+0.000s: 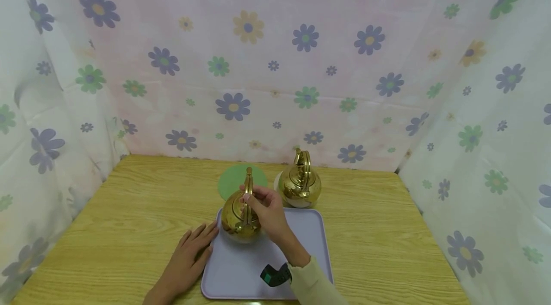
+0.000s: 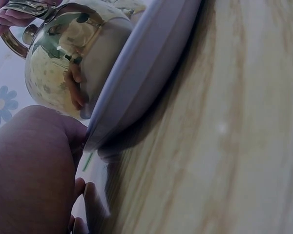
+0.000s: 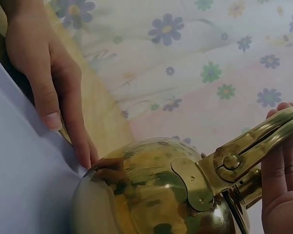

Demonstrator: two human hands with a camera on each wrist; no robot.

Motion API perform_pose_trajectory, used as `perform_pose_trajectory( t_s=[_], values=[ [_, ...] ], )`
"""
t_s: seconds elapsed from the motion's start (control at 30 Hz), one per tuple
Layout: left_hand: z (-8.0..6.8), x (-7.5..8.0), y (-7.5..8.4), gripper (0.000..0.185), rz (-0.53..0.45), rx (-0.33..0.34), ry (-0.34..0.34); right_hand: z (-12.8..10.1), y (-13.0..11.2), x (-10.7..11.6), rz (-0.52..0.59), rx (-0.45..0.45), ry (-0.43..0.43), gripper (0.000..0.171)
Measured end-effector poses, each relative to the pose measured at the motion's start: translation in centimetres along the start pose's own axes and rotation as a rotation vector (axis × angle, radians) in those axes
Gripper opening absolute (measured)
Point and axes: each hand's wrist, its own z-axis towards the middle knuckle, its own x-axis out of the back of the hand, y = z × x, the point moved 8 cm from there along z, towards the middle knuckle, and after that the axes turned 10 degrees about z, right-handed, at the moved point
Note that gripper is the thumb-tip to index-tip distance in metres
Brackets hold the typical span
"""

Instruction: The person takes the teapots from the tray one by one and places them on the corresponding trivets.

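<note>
A shiny gold kettle (image 1: 234,223) is over the back left part of a pale purple tray (image 1: 241,274). Whether its base rests on the tray or hangs slightly above, I cannot tell. My right hand (image 1: 272,213) holds its raised handle, thumb on the near side and fingers behind, as the right wrist view (image 3: 283,195) partly shows. Beside the tray's left edge lies my left hand (image 1: 185,259), fingers extended and touching the rim. A second gold kettle (image 1: 309,192) stands behind the tray, to the right.
At the back lies a round green mat (image 1: 232,178), partly hidden by the first kettle. A pale round edge (image 1: 277,183) shows beside the second kettle. The wood-grain table (image 1: 379,233) is enclosed by flowered curtains (image 1: 275,80). A black device (image 1: 275,275) sits on my right wrist.
</note>
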Motion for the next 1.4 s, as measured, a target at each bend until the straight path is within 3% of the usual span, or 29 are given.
perform_pose_trajectory(
  t_s=[0.57, 1.4],
  values=[
    [-0.2, -0.1, 0.2, 0.046, 0.0, -0.008, 0.013, 0.9, -0.1, 0.1, 0.016, 0.005, -0.017, 0.035],
    [-0.2, -0.3, -0.2, 0.044, -0.015, 0.034, -0.03, 3.0, 0.0, 0.5, 0.024, 0.007, -0.038, 0.035]
  ],
)
